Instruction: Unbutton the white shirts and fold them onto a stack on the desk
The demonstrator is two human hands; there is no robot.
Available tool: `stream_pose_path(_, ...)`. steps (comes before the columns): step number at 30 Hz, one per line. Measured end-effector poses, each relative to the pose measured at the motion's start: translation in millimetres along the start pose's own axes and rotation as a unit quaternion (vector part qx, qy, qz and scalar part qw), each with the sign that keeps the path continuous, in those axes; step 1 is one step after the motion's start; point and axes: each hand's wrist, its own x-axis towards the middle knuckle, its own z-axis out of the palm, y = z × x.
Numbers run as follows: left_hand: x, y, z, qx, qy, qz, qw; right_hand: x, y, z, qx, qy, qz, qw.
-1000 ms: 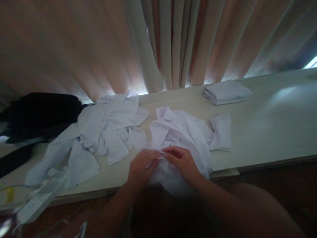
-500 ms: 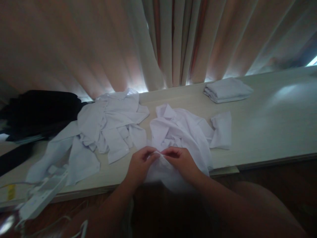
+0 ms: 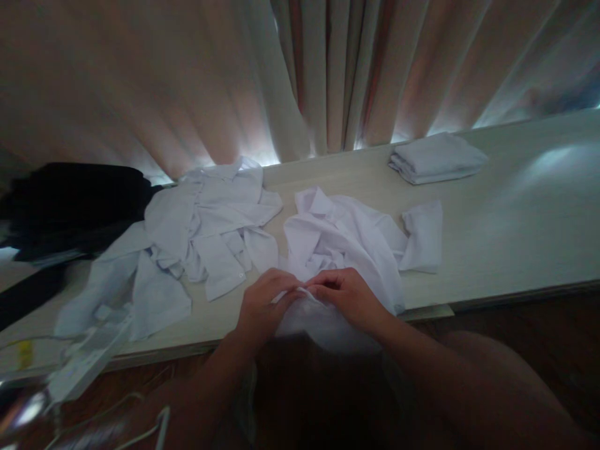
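Observation:
A white shirt (image 3: 360, 231) lies rumpled on the pale ledge, its collar toward the curtain and its lower part hanging over the front edge. My left hand (image 3: 267, 300) pinches the shirt's cloth between thumb and fingers. Close against it, my right hand (image 3: 347, 294) grips the same bit of cloth, the fingertips of both nearly meeting. What exactly lies under the fingertips is too small to make out. One sleeve (image 3: 422, 240) stretches out to the right. Left of my hands lies a second white shirt (image 3: 210, 219), loosely spread with creased sleeves.
A folded white garment (image 3: 438, 157) rests at the back right of the ledge (image 3: 515, 231). Black clothes (image 3: 79, 200) are piled at the far left. A white power strip (image 3: 89, 356) with cables sits by the front left edge. Curtains (image 3: 187, 81) hang behind.
The view has tilted slightly, so the ledge and clothes sit a little higher. Both hands keep their pinch on the shirt, with only small finger movement.

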Motion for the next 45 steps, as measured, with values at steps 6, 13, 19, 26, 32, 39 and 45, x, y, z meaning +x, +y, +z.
stream_pose_path(6, 0, 5, 4.9, 0.035, 0.002, 0.021, 0.999, -2, -1, -5, -0.003, -0.009, 0.018, 1.000)
stream_pose_path(13, 3, 6, 8.9, -0.001, 0.006, -0.010, 1.000, -5, -1, -8, 0.045, -0.024, 0.029, 0.998)
stream_pose_path(19, 7, 8, 9.2, -0.041, -0.074, -0.131, 0.988, -5, 6, -10, -0.032, -0.041, -0.003, 0.999)
stream_pose_path(26, 3, 5, 15.9, -0.018, -0.099, -0.173, 0.980, -3, 0, -13, -0.132, -0.052, -0.007, 0.990)
stream_pose_path(32, 8, 7, 13.4, -0.058, -0.144, -0.239, 0.959, 0, -1, -14, -0.152, -0.046, -0.005, 0.987)
stream_pose_path(39, 9, 12, 7.6, -0.081, -0.154, -0.278, 0.944, 1, 1, -11, -0.159, -0.042, -0.003, 0.986)
stream_pose_path(45, 11, 12, 5.8, -0.057, -0.130, -0.301, 0.943, 4, 1, -5, -0.144, -0.027, -0.014, 0.989)
